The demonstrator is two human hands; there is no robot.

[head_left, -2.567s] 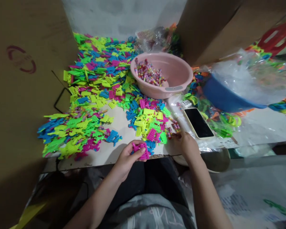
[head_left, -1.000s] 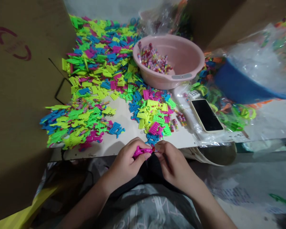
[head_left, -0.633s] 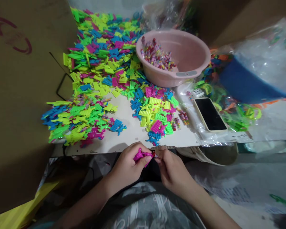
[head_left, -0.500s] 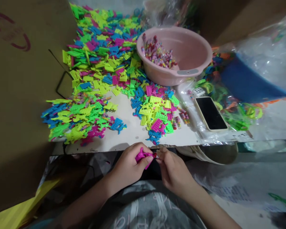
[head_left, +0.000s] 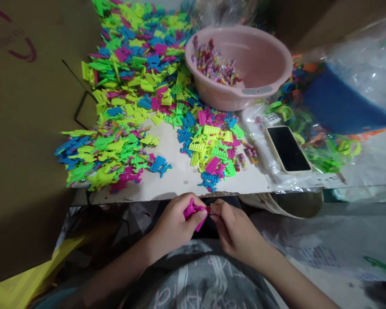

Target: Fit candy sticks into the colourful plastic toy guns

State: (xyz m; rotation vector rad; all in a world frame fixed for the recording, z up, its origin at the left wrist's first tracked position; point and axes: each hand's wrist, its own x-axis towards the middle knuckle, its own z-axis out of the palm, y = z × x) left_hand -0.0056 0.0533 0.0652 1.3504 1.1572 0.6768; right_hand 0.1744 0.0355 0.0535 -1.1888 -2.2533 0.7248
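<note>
In front of the table edge, my left hand (head_left: 179,216) is closed around a magenta plastic toy piece (head_left: 194,211) with a figure-like shape. My right hand (head_left: 231,221) pinches a small candy tube (head_left: 210,210) whose red end meets the tip of the magenta piece; my fingers hide most of the tube. Just beyond my hands lies a pile of comb-shaped plastic pieces (head_left: 212,148) in yellow, green, magenta and blue. A few candy tubes (head_left: 242,161) lie at its right side. Farther left sits a heap of pieces with candy tubes among them (head_left: 106,156).
A pink basin (head_left: 266,64) holding many candy tubes stands at the back. A larger heap of coloured pieces (head_left: 138,56) spreads behind. A phone (head_left: 289,149) lies on plastic bags at right, near a blue container (head_left: 344,103). A cardboard box (head_left: 28,128) walls the left.
My hands keep nearly the same grip, with the magenta piece and candy tube still end to end. The camera view has shifted slightly.
</note>
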